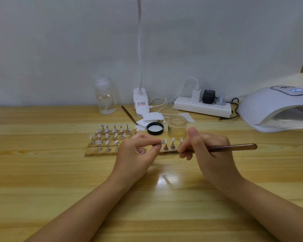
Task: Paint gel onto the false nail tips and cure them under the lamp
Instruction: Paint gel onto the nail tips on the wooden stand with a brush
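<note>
Pinching one small nail tip (161,141) between thumb and finger, the left hand (138,152) holds it above the wooden surface (42,172). The right hand (208,147) grips a brown brush (234,147) beside it. The curing lamp (276,109) stands far right, well apart.

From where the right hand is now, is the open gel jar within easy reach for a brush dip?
Probably yes. The right hand holds the brush just in front of the gel jar, whose lid lies beside it. Only the small nail stands sit between.
</note>
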The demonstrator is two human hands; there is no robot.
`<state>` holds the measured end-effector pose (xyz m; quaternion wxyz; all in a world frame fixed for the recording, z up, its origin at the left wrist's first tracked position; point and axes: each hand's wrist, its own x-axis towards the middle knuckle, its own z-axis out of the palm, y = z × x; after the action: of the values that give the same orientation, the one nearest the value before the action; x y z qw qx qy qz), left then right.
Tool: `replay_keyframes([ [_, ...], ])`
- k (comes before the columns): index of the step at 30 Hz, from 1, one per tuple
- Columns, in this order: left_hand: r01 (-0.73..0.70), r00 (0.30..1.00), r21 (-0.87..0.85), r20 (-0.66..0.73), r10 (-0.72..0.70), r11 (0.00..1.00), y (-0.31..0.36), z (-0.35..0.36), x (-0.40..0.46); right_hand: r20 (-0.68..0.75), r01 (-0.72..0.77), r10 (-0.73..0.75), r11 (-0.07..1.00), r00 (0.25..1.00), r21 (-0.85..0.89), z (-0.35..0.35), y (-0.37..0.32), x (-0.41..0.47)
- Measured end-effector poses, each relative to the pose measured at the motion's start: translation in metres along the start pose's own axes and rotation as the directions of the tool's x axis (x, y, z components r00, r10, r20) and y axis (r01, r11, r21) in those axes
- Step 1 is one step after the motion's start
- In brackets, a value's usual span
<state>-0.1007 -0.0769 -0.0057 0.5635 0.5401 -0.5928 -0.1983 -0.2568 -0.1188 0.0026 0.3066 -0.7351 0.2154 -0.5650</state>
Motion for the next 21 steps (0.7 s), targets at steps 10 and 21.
replay_keyframes([
  [10, -0.015, 1.0, -0.001, 0.001, 0.015, 1.0, -0.0008, 0.001, 0.0006, -0.045, -0.014, 0.013, 1.0, 0.999, -0.005, -0.001, -0.0005, 0.001],
  [21, -0.029, 1.0, 0.012, -0.006, 0.029, 1.0, -0.0004, 0.001, -0.0003, -0.041, -0.087, 0.089, 0.995, 0.995, 0.039, 0.0001, -0.0029, 0.0013],
])
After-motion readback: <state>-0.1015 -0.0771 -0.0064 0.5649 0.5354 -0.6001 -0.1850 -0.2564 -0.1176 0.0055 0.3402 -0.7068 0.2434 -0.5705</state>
